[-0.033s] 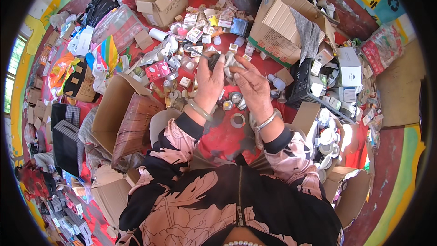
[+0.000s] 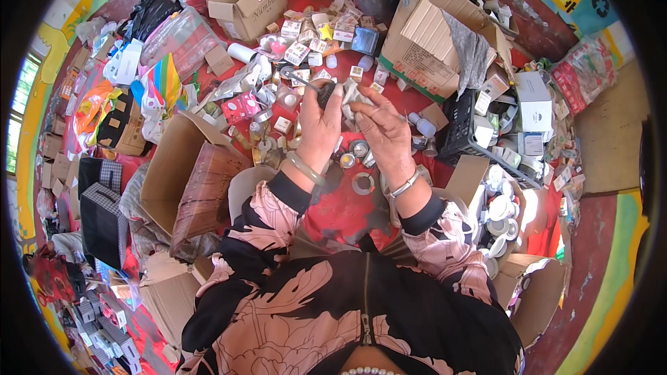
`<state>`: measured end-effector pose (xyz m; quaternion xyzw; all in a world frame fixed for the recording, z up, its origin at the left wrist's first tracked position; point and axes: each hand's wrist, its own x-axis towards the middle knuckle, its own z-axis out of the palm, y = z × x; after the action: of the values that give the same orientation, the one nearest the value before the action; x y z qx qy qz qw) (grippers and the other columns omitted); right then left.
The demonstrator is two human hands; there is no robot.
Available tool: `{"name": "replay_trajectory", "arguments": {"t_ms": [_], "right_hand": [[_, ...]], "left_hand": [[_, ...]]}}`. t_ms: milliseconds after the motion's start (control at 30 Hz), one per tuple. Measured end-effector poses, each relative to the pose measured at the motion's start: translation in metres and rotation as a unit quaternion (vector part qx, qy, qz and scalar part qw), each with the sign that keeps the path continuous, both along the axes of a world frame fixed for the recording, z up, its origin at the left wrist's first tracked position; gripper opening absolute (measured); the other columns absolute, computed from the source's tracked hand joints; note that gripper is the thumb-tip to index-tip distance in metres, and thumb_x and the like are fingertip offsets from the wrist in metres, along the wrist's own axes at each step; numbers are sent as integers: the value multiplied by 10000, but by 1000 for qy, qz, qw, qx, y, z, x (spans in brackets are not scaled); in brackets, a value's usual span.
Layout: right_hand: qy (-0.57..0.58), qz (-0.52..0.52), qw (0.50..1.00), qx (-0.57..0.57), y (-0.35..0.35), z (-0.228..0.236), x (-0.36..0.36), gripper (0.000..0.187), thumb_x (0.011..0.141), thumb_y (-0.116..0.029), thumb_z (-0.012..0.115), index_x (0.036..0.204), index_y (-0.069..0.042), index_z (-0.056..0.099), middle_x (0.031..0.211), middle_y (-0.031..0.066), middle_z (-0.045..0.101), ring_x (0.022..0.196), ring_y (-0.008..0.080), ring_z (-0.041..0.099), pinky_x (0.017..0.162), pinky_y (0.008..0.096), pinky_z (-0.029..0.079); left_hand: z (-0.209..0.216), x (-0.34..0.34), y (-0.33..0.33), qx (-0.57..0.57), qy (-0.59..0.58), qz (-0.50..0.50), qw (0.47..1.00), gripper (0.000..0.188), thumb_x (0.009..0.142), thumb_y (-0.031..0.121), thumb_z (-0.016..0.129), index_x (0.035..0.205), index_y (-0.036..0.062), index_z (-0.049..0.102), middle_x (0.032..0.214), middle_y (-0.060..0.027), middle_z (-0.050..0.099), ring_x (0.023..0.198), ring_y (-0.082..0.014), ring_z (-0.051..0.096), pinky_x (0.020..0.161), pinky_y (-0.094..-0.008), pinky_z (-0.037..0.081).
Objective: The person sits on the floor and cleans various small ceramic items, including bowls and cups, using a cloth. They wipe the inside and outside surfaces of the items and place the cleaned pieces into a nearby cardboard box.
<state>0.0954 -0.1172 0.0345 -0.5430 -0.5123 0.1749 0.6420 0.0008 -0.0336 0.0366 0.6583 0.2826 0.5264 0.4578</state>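
Observation:
My left hand (image 2: 320,125) is closed around a dark-handled screwdriver-like tool (image 2: 326,93), whose thin metal shaft points to the far left. Close beside it, my right hand (image 2: 383,128) pinches a crumpled greyish-white cloth or wrapper (image 2: 350,96) between thumb and fingers. What lies inside the crumpled piece is hidden. Both hands are raised over a red surface (image 2: 333,201) in front of my lap. Just below them are small round jars (image 2: 358,148) and a flat grey ring (image 2: 363,183). A small white box (image 2: 282,125) lies left of my left wrist.
Many small boxes (image 2: 344,31) and containers are heaped beyond my hands. An open carton (image 2: 177,173) stands at the left, and a large one (image 2: 425,48) at the far right. A black crate (image 2: 467,140) full of packages and a box of white lids (image 2: 499,212) are at the right.
My right fingers have shifted very slightly on the crumpled piece. Everything else looks the same.

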Motion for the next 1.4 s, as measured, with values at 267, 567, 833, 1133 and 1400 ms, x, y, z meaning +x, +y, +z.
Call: {"name": "replay_trajectory", "arguments": {"t_ms": [267,567,833,1133,1400], "right_hand": [[274,-26,960,-44,-4,11,-4,260,867,6,526,1124,-32,513,882,20,578,729,89,578,616,209,478],[384,104,889,-226,-21,22,35,145,887,-110,529,965,-4,589,757,2,580,625,77,554,550,221,458],[313,147,894,-286,-26,7,51,139,884,-105,515,951,-10,591,751,-7,565,607,67,523,524,204,408],[395,27,917,-46,-20,3,58,140,915,-72,444,999,-14,540,793,25,599,664,102,578,632,246,501],[429,58,902,13,-15,8,30,138,919,-90,489,1039,-55,549,844,-18,597,687,52,519,610,194,415]], "left_hand": [[8,-5,-7,209,20,-10,978,349,817,140,615,1083,-10,447,955,-151,521,834,-234,533,749,-325,441],[6,-12,-5,399,105,-110,905,462,731,121,671,1117,13,442,1066,-167,494,973,-337,509,848,-411,438],[-10,-17,-10,427,177,-203,863,679,633,210,762,1200,48,426,1197,-161,443,1083,-348,468,898,-427,415],[-9,-7,-4,-30,-99,-208,973,671,843,277,634,1352,18,280,1364,-147,332,1274,-285,340,1026,-392,313],[-19,-1,-8,-330,-275,-350,832,337,953,124,422,1274,21,412,1198,-99,516,1123,-195,496,966,-370,398]]}}
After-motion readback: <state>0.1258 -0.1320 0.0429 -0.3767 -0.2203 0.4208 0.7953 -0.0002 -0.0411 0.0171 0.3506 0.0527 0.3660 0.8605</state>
